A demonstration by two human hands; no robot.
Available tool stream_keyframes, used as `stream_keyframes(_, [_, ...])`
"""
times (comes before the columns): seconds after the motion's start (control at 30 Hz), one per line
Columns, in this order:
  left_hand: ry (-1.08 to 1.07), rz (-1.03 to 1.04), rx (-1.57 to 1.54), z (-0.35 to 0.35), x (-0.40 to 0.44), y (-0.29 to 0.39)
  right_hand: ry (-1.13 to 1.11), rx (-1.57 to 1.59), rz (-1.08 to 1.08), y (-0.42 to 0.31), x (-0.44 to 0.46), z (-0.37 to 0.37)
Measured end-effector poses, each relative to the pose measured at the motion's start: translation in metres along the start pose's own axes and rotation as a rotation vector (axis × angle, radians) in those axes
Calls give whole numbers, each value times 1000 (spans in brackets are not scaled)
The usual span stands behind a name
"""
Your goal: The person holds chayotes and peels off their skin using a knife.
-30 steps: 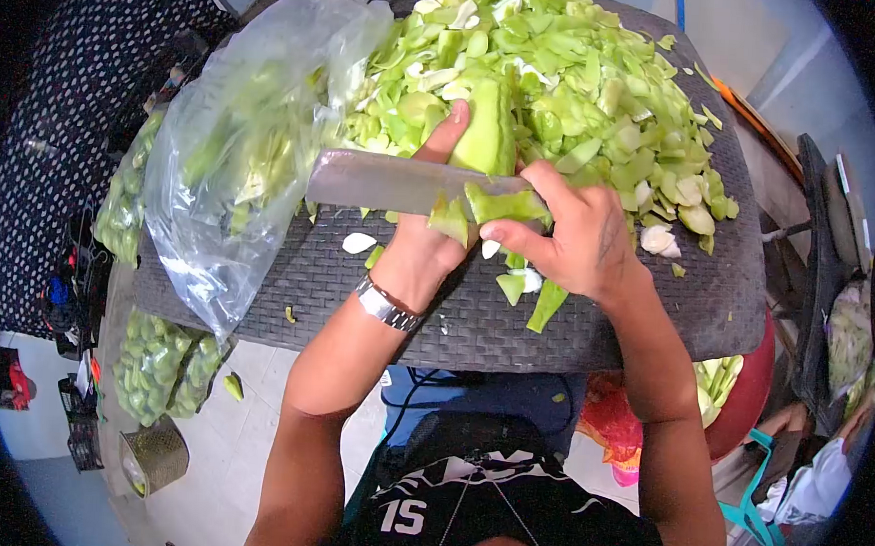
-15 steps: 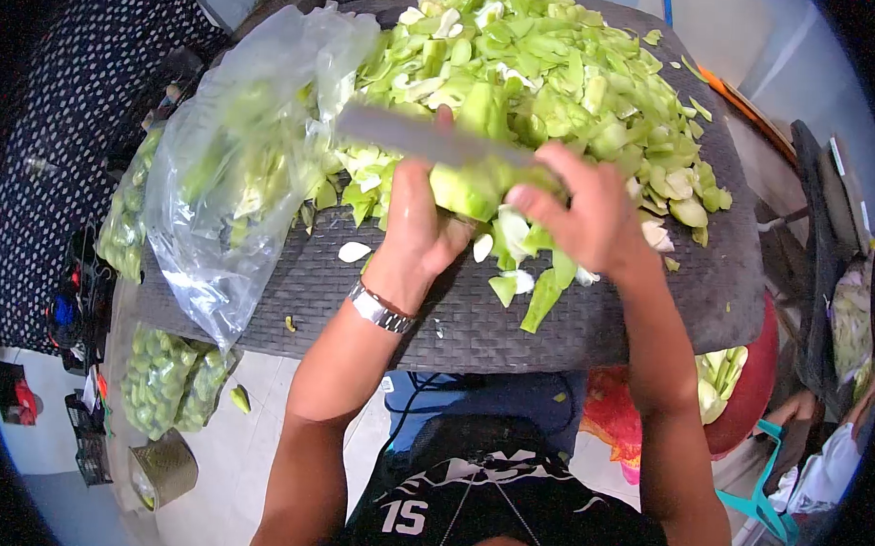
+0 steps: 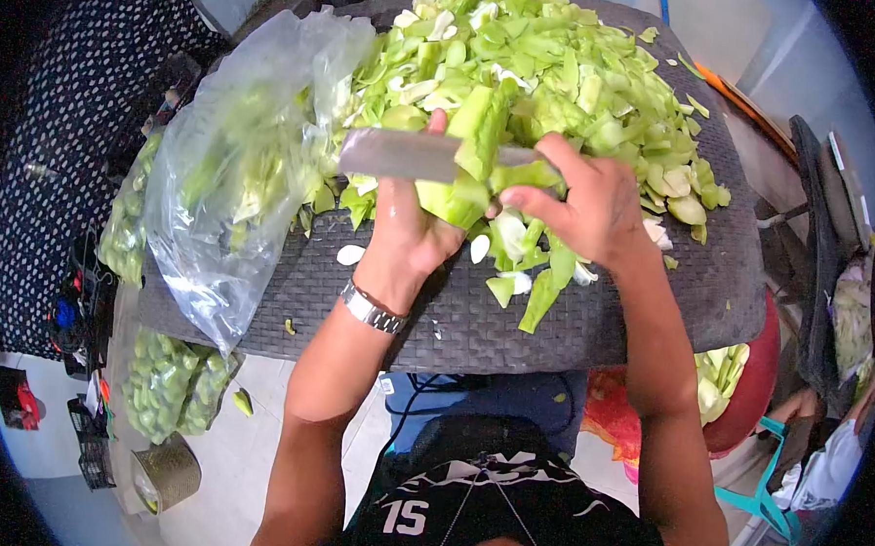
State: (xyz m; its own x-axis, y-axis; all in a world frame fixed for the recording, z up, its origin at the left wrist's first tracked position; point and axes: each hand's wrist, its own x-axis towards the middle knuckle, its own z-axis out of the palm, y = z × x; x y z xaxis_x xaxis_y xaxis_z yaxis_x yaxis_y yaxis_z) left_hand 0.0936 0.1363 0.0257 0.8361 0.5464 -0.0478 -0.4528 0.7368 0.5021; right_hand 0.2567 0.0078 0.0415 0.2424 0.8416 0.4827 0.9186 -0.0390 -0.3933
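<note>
My left hand [image 3: 405,237], with a silver metal watch on its wrist, is closed around a peeled pale green fruit [image 3: 446,197] above the table. My right hand [image 3: 587,201] grips a knife [image 3: 399,154] whose broad blade lies sideways across the fruit, its tip pointing left. A long pale green slice [image 3: 481,133] stands up against the blade and hides part of it. Just beyond both hands spreads a large heap of green cut pieces [image 3: 582,94] with white bits among them. Below the knife, a few green strips [image 3: 542,299] and white pieces lie on the table.
The dark woven-pattern table [image 3: 357,318] has a rounded front edge. A clear plastic bag [image 3: 215,234] with green pieces lies at its left. Filled bags [image 3: 159,383] and a tin [image 3: 170,471] are on the floor at left. A red container [image 3: 760,385] holds pale pieces at right.
The knife blade, blurred before, is now sharp and sits slightly lower. The long slice stands more upright in front of the blade. My left hand has shifted slightly left.
</note>
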Motion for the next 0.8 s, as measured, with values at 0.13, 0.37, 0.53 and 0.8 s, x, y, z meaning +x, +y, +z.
stream_keyframes(0.13, [-131,-162,-3,-4,5,12,51,-55,310,38,9,-10])
stream_keyframes(0.37, [184,-14,3,13,6,7,-43,418,630,45,14,-8])
stream_keyframes(0.53, [252,87,83,8,7,6,-98,425,387,6,3,7])
stream_keyframes(0.8, [178,24,41,-6,5,9,-47,151,-66,-28,-12,17])
